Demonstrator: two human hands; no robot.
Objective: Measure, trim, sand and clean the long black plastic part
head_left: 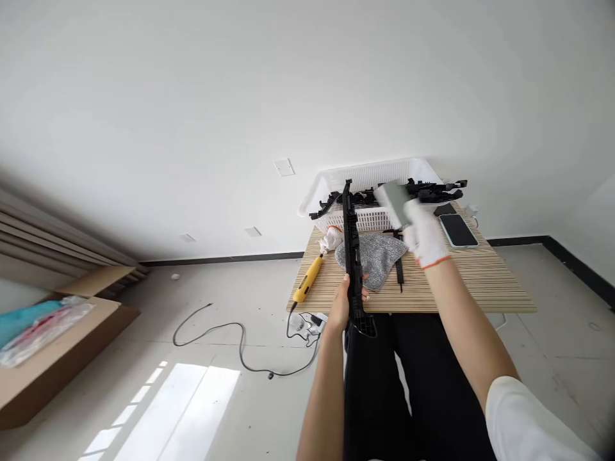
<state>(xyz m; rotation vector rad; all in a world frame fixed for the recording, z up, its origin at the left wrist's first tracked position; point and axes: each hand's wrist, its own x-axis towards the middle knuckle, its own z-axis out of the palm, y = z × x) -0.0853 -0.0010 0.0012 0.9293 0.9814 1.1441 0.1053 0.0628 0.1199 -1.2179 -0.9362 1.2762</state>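
Black plastic rail (pixel 352 250) upright in left hand (pixel 342 304) grip, lower end clasped

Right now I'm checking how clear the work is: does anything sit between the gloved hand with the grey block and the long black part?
Nothing visible does. The right hand holds a blurred grey block above the table, right of the black part gripped by the left hand. Only the grey cloth lies below.

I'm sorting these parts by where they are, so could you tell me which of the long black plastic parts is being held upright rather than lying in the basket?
It is the long black part gripped near its lower end by the bare left hand; the other black parts lie across the white basket.
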